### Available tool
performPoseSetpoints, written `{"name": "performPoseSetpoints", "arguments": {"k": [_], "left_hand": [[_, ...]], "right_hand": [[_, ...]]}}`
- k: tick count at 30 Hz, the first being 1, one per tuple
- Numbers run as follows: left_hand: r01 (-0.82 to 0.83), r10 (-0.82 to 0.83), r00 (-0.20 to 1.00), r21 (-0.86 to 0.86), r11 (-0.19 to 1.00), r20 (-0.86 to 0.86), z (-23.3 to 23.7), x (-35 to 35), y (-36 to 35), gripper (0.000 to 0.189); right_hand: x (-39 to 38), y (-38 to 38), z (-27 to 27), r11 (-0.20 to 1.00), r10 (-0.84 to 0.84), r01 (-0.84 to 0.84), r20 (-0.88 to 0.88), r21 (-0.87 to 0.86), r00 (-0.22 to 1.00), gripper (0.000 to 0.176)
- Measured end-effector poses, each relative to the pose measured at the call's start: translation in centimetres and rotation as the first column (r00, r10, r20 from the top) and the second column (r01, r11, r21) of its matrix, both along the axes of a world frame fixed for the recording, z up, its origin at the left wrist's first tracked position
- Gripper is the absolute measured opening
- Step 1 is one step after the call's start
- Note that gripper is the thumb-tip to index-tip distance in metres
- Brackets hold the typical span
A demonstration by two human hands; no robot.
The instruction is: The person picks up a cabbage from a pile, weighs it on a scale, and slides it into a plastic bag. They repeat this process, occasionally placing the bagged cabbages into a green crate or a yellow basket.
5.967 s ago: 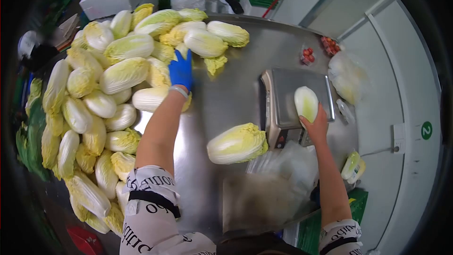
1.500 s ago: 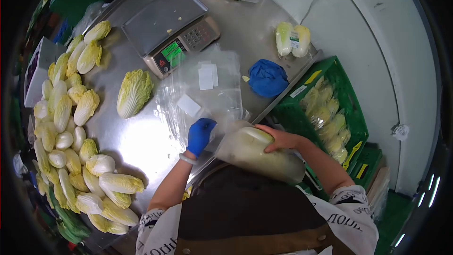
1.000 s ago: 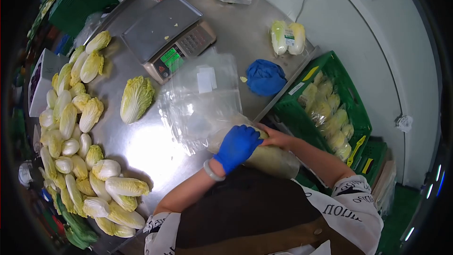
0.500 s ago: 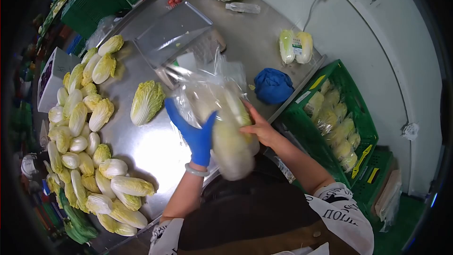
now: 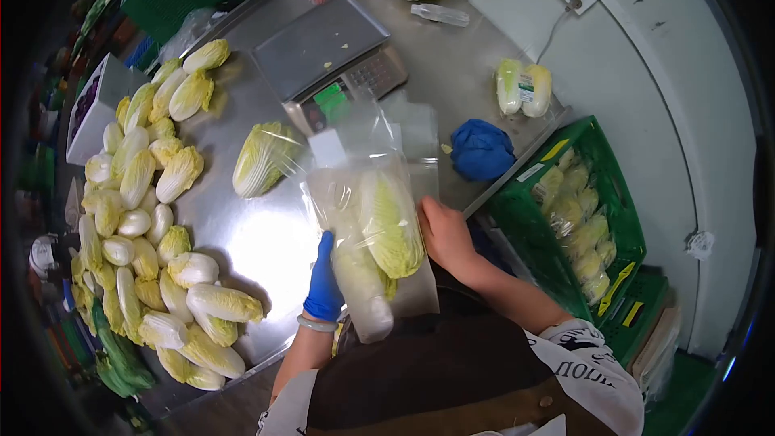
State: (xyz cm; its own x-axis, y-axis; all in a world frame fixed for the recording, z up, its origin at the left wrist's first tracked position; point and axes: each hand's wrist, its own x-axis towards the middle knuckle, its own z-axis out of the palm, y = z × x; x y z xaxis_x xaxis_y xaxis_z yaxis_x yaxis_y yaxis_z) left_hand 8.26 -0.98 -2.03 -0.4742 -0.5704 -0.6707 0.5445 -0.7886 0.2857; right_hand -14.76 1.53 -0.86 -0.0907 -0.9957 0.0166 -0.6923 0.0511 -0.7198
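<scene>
In front of my body is a clear plastic bag [image 5: 327, 194] with two napa cabbages inside. One napa cabbage [image 5: 393, 230] shows its yellow-green leaves through the film; the paler one [image 5: 359, 282] lies to its left. My left hand [image 5: 324, 284], in a blue glove, grips the bag's left side, its fingers mostly hidden behind it. At the right edge, my bare right hand [image 5: 446, 234] holds the bag with curled fingers, partly hidden. A loose napa cabbage [image 5: 265, 159] rests on the metal table beyond my left hand.
Many napa cabbages [image 5: 139, 179] are piled on the left of the table. A weighing scale [image 5: 321, 44] stands ahead. To the right are a blue crumpled bundle [image 5: 482, 149], a labelled pack of two cabbages [image 5: 508, 87] and a green crate [image 5: 623, 194] of bagged cabbages.
The bag has turned more upright and its cabbages have settled lower inside. My left hand has closed from spread fingers onto the bag's side. My right hand has shifted slightly right.
</scene>
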Motion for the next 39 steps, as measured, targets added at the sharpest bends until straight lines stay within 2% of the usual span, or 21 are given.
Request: {"name": "performPoseSetpoints", "arguments": {"k": [2,5,11,13,14,15,16,18,20,21,22,24,27,29,30,31,32,34,36,38,39], "left_hand": [[0.023,-0.022,0.999,0.029,0.999,-0.031,0.1,1.5,3.1,0.052],[0.026,-0.026,0.997,0.007,1.000,0.077,-2.0,3.5,8.1,0.048],[0.372,-0.234,0.849,-0.222,0.901,0.474,-0.2,4.7,6.3,0.032],[0.614,-0.138,0.675,-0.448,0.650,0.725,-0.6,6.2,4.5,0.029],[0.572,-0.182,0.734,-0.450,0.685,0.655,0.6,6.5,3.8,0.028],[0.530,-0.220,0.785,-0.443,0.723,0.580,2.6,6.3,2.8,0.026],[0.271,-0.069,0.905,-0.443,0.854,0.420,2.0,6.3,3.6,0.015],[0.289,-0.071,0.902,-0.474,0.831,0.426,2.4,5.7,3.2,0.015],[0.784,-0.170,0.539,-0.418,0.458,0.825,0.4,5.7,3.0,0.015],[0.756,-0.114,0.567,-0.460,0.467,0.816,-3.3,6.4,4.2,0.015],[0.571,-0.224,0.752,-0.443,0.691,0.621,-2.2,5.6,4.7,0.017],[0.741,-0.080,0.580,-0.484,0.466,0.811,-0.9,5.0,5.1,0.018],[0.844,-0.004,0.445,-0.418,0.336,0.895,0.5,5.0,4.5,0.018],[0.870,0.059,0.409,-0.409,0.276,0.910,0.0,5.4,3.5,0.020],[0.884,0.072,0.388,-0.393,0.252,0.919,-0.3,5.9,3.7,0.021],[0.899,0.087,0.367,-0.378,0.220,0.926,-0.6,6.3,4.0,0.023],[0.903,0.093,0.356,-0.367,0.224,0.930,-0.8,6.7,4.2,0.023],[0.906,0.108,0.339,-0.355,0.229,0.935,-1.3,7.1,4.4,0.024],[0.700,-0.157,0.663,-0.530,0.479,0.732,-2.4,7.2,4.7,0.026],[0.326,-0.213,0.937,-0.477,0.816,0.276,-1.6,7.0,4.8,0.032],[0.393,-0.211,0.903,-0.522,0.757,0.373,-1.2,6.8,4.8,0.041]], "right_hand": [[0.5,2.2,1.8,0.993,0.092,-0.087,-0.068,0.077,0.993,0.009],[1.2,6.5,1.6,0.879,0.458,-0.455,-0.018,-0.145,0.889,0.008],[1.1,2.8,0.2,0.970,0.195,-0.223,0.236,0.098,0.952,0.016],[0.9,1.0,1.9,0.978,0.095,-0.152,0.346,0.143,0.934,0.015],[0.7,0.6,3.7,0.973,0.050,-0.142,0.431,0.185,0.901,0.015],[0.4,0.4,4.3,0.977,0.081,-0.154,0.412,0.147,0.907,0.014],[0.5,0.0,5.1,0.975,0.104,-0.156,0.296,0.157,0.949,0.014],[1.1,-0.1,6.6,0.973,0.136,-0.143,0.055,0.179,0.989,0.014],[2.8,-0.3,7.2,0.954,0.178,-0.224,-0.225,-0.200,0.958,0.018],[3.8,-0.3,7.3,0.882,0.155,-0.294,-0.362,-0.368,0.919,0.020],[4.8,0.7,7.1,0.867,0.260,-0.382,-0.364,-0.320,0.894,0.027],[7.1,1.7,6.9,0.812,0.516,-0.579,-0.368,-0.077,0.773,0.027],[7.9,1.6,5.4,0.779,0.623,-0.611,-0.282,0.140,0.730,0.025],[4.8,1.3,12.8,0.876,0.360,-0.417,-0.245,-0.243,0.900,0.017],[2.1,1.3,15.8,0.804,0.193,-0.347,-0.339,-0.484,0.921,0.010],[0.9,2.5,17.9,0.780,0.111,-0.027,0.095,-0.626,0.989,0.013],[-0.1,3.5,19.0,0.716,0.054,0.325,0.513,-0.618,0.856,0.017],[-2.5,2.4,17.6,0.712,0.053,0.107,0.205,-0.694,0.977,0.017],[-3.0,-0.4,14.4,0.782,0.004,-0.187,-0.296,-0.594,0.955,0.020],[-2.8,-3.5,10.0,0.829,0.085,-0.459,-0.739,-0.320,0.668,0.031],[-2.2,-4.0,7.6,0.864,0.134,-0.475,-0.834,-0.166,0.536,0.037]]}}
